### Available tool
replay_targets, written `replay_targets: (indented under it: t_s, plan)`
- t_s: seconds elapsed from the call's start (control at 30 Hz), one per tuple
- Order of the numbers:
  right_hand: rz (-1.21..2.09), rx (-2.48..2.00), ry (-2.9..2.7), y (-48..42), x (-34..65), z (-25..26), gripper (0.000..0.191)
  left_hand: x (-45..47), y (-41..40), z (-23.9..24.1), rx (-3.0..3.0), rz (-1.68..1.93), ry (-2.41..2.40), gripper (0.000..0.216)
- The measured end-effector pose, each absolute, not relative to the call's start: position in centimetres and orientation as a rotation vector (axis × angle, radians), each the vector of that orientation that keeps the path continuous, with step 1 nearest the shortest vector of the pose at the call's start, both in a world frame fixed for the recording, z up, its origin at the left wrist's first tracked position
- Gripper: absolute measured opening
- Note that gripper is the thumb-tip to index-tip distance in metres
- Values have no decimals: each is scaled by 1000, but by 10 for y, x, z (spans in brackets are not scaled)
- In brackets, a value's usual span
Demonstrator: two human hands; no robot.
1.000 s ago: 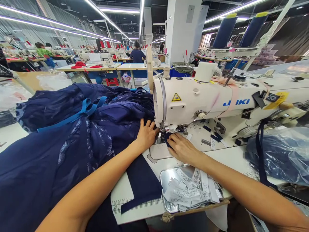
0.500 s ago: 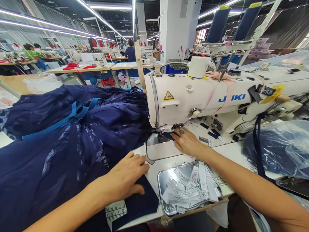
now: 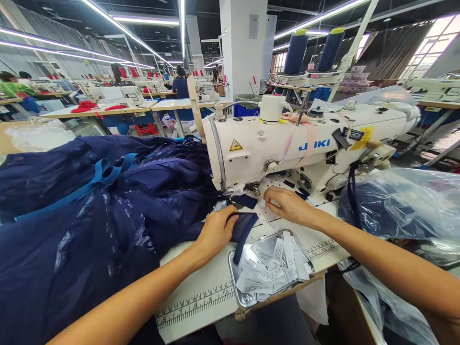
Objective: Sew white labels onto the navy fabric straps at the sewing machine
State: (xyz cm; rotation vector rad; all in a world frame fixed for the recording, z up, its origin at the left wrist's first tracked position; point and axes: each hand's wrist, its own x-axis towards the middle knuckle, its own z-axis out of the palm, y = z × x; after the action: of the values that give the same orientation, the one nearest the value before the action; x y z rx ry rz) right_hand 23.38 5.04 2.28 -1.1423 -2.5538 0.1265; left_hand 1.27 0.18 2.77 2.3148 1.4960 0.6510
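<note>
My left hand [image 3: 216, 229] is closed on the edge of a navy garment [image 3: 125, 254], just in front of the needle area. A loose navy end [image 3: 246, 230] of the cloth trails from the hand toward the label tray. Beside the presser foot, a small dark navy fabric piece [image 3: 246, 201] lies flat. My right hand [image 3: 287, 205] hovers right of it with fingers bent together; a small pale bit shows at the fingertips, too small to name. Above both hands is the white sewing machine [image 3: 251, 148]. White printed labels [image 3: 273, 266] fill a metal tray [image 3: 247, 302].
A printed ruler scale [image 3: 196, 304] runs along the table's front edge. Right stands a clear plastic bag [image 3: 402, 201] with dark cloth inside. Blue tape [image 3: 104, 175] lies over the garment heap. Thread cones [image 3: 295, 52] stand behind the machine; people work at tables farther back.
My left hand has moved up and right toward the needle, lifting the navy cloth off the ruler. My right hand has drawn away from the presser foot, to the right. The view has shifted right.
</note>
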Motion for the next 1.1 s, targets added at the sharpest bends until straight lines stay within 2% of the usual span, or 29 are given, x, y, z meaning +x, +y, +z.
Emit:
replay_targets:
  t_s: [0.23, 0.43, 0.8, 1.1]
  plan:
    - [238, -1064, -2546, 19, 277, 26, 12, 5, 27, 4, 2300, 642, 1727, 25]
    - [302, -953, -2724, -9, 285, 30, 12, 9, 20, 13, 2146, 634, 1856, 28]
    - [-33, -816, -2932, -23, 273, 25, 16, 17, 9, 22, 1876, 725, 1762, 28]
    - [115, -749, -2798, -20, 243, 24, 20, 13, 11, 17, 1886, 807, 1610, 28]
